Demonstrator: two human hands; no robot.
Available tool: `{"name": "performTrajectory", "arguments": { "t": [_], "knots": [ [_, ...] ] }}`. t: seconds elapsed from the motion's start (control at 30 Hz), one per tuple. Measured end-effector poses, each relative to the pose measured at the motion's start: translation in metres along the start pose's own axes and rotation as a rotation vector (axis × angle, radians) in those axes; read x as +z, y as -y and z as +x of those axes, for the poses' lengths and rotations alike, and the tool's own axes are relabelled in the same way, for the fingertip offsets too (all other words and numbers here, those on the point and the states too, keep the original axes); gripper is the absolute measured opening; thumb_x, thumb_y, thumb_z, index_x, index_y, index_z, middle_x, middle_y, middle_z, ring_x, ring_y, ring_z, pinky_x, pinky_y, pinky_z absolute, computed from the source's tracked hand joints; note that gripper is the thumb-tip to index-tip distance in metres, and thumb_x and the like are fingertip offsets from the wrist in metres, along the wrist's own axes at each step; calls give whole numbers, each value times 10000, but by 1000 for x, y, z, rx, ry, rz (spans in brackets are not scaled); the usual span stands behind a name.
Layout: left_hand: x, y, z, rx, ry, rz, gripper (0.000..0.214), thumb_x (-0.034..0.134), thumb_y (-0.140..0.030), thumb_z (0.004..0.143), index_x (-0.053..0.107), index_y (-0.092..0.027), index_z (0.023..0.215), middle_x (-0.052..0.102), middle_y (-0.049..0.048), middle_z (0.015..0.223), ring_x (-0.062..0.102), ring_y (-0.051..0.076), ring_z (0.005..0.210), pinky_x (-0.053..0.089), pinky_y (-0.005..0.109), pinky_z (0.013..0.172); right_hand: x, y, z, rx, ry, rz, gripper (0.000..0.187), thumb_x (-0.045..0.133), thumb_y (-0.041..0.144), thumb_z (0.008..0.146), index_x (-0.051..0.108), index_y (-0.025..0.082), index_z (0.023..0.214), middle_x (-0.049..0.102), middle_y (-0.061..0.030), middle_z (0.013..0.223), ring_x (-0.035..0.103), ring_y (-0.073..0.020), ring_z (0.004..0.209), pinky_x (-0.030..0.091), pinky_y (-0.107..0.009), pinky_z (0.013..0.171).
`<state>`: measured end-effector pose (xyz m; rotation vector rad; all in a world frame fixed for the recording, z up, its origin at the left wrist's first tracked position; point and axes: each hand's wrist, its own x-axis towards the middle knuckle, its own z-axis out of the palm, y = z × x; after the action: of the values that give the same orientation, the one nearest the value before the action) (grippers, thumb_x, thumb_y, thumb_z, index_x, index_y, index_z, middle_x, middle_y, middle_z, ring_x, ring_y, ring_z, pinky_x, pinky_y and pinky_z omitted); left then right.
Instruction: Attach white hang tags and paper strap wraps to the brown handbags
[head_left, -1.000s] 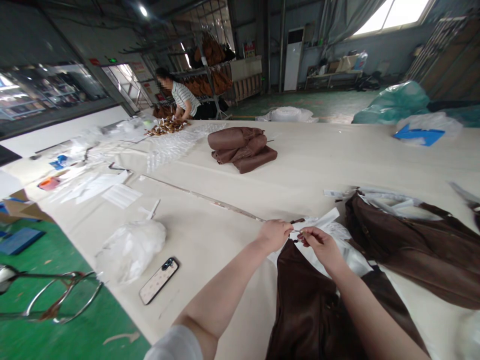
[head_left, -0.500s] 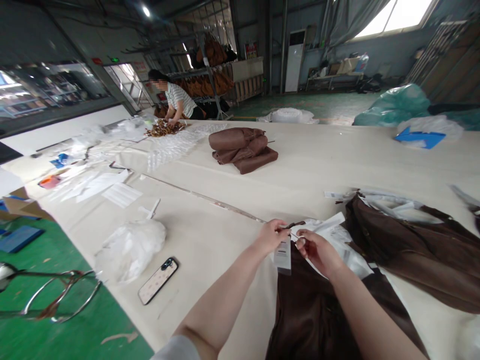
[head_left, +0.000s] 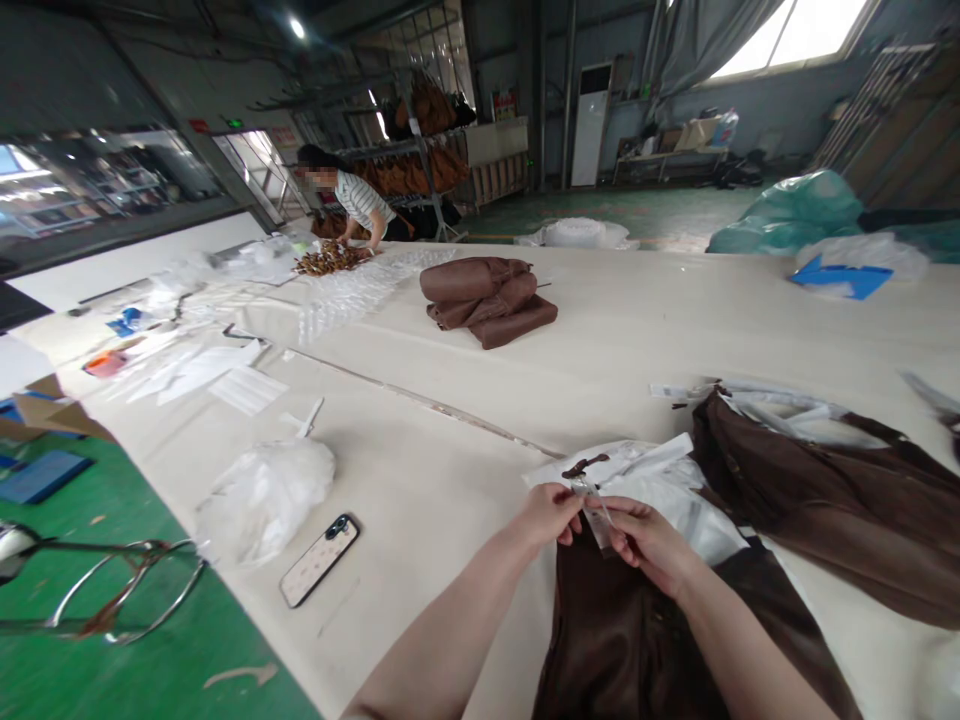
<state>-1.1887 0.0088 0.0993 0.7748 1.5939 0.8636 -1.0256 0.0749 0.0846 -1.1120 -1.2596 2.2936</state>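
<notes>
My left hand [head_left: 550, 513] and my right hand [head_left: 646, 541] meet over the top edge of a dark brown garment [head_left: 622, 630] that lies on the cream table [head_left: 465, 470]. Both hands pinch a small pale hang tag [head_left: 598, 519] between their fingertips. Just beyond them lie white paper and plastic sheets [head_left: 660, 480] with a small brown strap piece [head_left: 583, 465] on top. A second brown garment [head_left: 832, 500] is spread to the right.
A phone [head_left: 319, 560] and a crumpled plastic bag [head_left: 262, 495] lie at my left. Folded brown garments [head_left: 487, 298] sit mid-table. Papers and bags [head_left: 187, 350] cover the far left. Another person [head_left: 352, 205] works at the far end. A metal stool ring [head_left: 105, 590] stands on the green floor.
Both hands drew back toward me along the garment. The hang tag, dangling from the left hand half a second ago, is now pinched between both hands.
</notes>
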Motion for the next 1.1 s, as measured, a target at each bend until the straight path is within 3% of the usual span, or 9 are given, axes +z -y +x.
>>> {"name": "performTrajectory", "arguments": {
  "t": [0.2,0.3,0.43,0.6,0.7,0.77,0.9,1.0,1.1],
  "knots": [
    [12,9,12,30,-2,172,241,533,-312,837,682,-141,755,638,-6,572,424,63,337,337,173,377,-11,0,3,-179,-57,-362,473,587,625,752,682,165,693,601,-5,546,436,-91,409,288,-222,406],
    [23,14,17,61,-104,220,223,578,-308,784,684,-151,666,653,8,598,473,87,383,322,186,391,-15,7,2,-237,-57,-535,474,572,610,768,638,178,586,595,-9,536,462,-112,447,333,-236,452],
    [32,12,22,2,-244,119,165,599,-259,749,641,-138,644,561,-15,483,456,93,369,291,187,378,-17,14,2,-214,-64,-588,441,613,581,748,609,184,556,557,8,481,450,-107,441,331,-221,450],
    [26,4,27,-43,-324,54,212,442,-242,849,622,-130,841,641,-3,612,414,60,339,291,174,371,-24,18,2,-222,-9,-554,363,657,555,718,683,194,744,568,27,530,440,-99,446,330,-213,449],
    [24,1,24,-38,-289,87,236,479,-283,836,634,-138,732,595,-11,490,444,90,352,314,187,388,-28,17,3,-229,41,-583,385,614,565,757,692,189,744,568,15,535,453,-110,469,343,-224,470],
    [26,1,18,-25,-256,122,301,480,-295,830,629,-148,614,544,-5,406,473,115,379,338,199,416,-29,15,3,-243,8,-600,434,566,591,786,682,181,700,573,1,540,466,-122,494,354,-232,486],
    [37,1,6,50,-161,226,322,537,-318,785,619,-171,510,571,8,429,516,135,442,352,217,458,-29,13,1,-258,-34,-590,438,593,605,760,666,181,679,581,2,565,480,-126,522,364,-231,501],
    [43,-1,6,32,-164,105,232,628,-279,701,598,-171,498,540,-13,416,474,115,409,325,213,445,-30,14,-1,-268,-3,-583,378,611,563,768,675,193,724,576,15,562,489,-125,523,372,-228,515],
    [40,-3,14,-53,-221,-45,268,571,-252,726,511,-174,477,413,-47,346,343,82,329,242,207,389,-33,14,-1,-289,-40,-599,350,596,533,790,705,209,868,599,14,571,513,-142,531,386,-243,530]
  ]
}}
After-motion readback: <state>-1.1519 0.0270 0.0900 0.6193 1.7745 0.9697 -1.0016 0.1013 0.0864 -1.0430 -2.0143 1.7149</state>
